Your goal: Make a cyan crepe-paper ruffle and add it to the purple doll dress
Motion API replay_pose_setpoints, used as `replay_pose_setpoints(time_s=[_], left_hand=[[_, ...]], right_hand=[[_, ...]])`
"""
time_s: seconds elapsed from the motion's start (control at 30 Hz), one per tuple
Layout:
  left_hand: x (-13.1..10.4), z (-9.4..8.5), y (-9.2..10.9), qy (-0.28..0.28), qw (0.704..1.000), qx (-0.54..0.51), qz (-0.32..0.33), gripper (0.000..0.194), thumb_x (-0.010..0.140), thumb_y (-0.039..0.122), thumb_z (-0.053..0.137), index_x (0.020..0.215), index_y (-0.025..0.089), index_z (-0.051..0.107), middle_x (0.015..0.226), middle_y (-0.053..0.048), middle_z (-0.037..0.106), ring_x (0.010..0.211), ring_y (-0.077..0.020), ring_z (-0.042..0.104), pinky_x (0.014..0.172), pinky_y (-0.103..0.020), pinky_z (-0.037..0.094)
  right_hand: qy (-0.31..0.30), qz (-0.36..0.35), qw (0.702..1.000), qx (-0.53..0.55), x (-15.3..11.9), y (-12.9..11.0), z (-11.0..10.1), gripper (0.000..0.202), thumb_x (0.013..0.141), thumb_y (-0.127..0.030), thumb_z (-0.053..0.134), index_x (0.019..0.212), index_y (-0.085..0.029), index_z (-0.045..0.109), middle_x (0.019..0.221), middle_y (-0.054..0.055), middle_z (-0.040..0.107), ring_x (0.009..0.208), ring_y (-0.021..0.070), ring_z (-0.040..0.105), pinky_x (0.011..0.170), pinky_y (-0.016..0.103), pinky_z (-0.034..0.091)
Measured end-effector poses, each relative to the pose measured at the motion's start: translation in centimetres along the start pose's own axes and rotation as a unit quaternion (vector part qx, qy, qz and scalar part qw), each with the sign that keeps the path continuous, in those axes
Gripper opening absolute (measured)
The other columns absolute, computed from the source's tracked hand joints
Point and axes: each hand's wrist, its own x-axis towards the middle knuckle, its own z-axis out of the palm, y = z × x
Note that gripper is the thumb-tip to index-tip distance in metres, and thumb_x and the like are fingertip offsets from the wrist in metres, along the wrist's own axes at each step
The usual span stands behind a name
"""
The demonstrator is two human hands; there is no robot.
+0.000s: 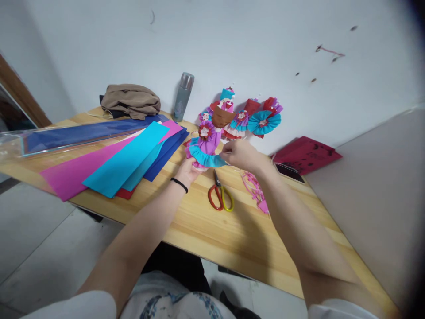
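Note:
A crepe paper doll [210, 144] with a purple body, a brown top and a flower at its front is above the table. My left hand [189, 172], a black band on its wrist, grips the doll's lower edge from below, with some fingers hidden behind the paper. Around the skirt runs a gathered turquoise crepe paper strip [203, 158]. Its free right end is pinched by my right hand [241, 153]. Scissors [219, 195] with one red and one yellow handle lie on the table just below the two hands.
Coloured paper sheets [126, 159] fan out at left, beside a plastic-wrapped blue pack [83, 135]. Behind are brown cloth [131, 99], a grey bottle [183, 97] and more paper figures [264, 120]. Pink strips [254, 188], a phone [288, 173] and a red bag [307, 155] are at right.

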Motion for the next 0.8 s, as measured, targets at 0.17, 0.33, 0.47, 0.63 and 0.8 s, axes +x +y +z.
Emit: replay_pose_setpoints(time_s=[0.17, 0.33, 0.47, 0.63, 0.8], left_hand=[[0.1, -0.27, 0.07, -0.003, 1.0, 0.001, -0.003, 0.03, 0.08, 0.005, 0.053, 0.102, 0.015, 0.07, 0.097, -0.011, 0.075, 0.094, -0.0231, 0.071, 0.087, -0.041, 0.055], [0.13, -0.32, 0.0, -0.003, 1.0, 0.003, 0.001, 0.029, 0.083, 0.008, 0.051, 0.105, 0.014, 0.069, 0.097, -0.012, 0.075, 0.093, -0.0244, 0.072, 0.084, -0.044, 0.056], [0.11, -0.39, -0.05, 0.003, 1.0, 0.001, 0.011, 0.029, 0.084, 0.007, 0.052, 0.105, 0.017, 0.069, 0.094, -0.009, 0.076, 0.086, -0.0219, 0.072, 0.08, -0.04, 0.057], [-0.12, -0.3, 0.05, 0.001, 1.0, 0.0, 0.003, 0.032, 0.083, 0.006, 0.051, 0.108, 0.016, 0.069, 0.097, -0.011, 0.076, 0.091, -0.0238, 0.072, 0.083, -0.042, 0.057], [-0.19, -0.12, 0.11, 0.002, 1.0, -0.006, -0.002, 0.03, 0.085, 0.01, 0.051, 0.107, 0.016, 0.07, 0.098, -0.012, 0.076, 0.097, -0.0252, 0.072, 0.087, -0.044, 0.056]], right_hand=[[0.027, 0.012, 0.998, -0.05, 0.25, 0.01, 0.24, 0.024, 0.08, -0.02, 0.054, 0.082, -0.013, 0.077, 0.083, 0.012, 0.075, 0.074, 0.0217, 0.065, 0.059, 0.028, 0.037], [0.025, 0.009, 0.999, -0.033, -0.02, -0.19, -0.13, 0.024, 0.078, -0.021, 0.054, 0.081, -0.013, 0.077, 0.079, 0.011, 0.074, 0.071, 0.0208, 0.064, 0.06, 0.028, 0.037], [0.041, -0.008, 0.999, -0.012, -0.4, -0.48, -0.56, 0.023, 0.077, -0.021, 0.053, 0.076, -0.013, 0.074, 0.072, 0.009, 0.071, 0.064, 0.0183, 0.06, 0.058, 0.028, 0.035], [0.04, -0.004, 0.999, -0.02, -0.46, -0.32, -0.54, 0.023, 0.077, -0.02, 0.053, 0.076, -0.013, 0.074, 0.072, 0.009, 0.071, 0.062, 0.0173, 0.058, 0.056, 0.028, 0.033], [0.024, 0.018, 0.998, -0.046, -0.23, 0.09, -0.13, 0.025, 0.08, -0.02, 0.053, 0.084, -0.013, 0.077, 0.081, 0.01, 0.075, 0.069, 0.0186, 0.062, 0.059, 0.027, 0.035]])
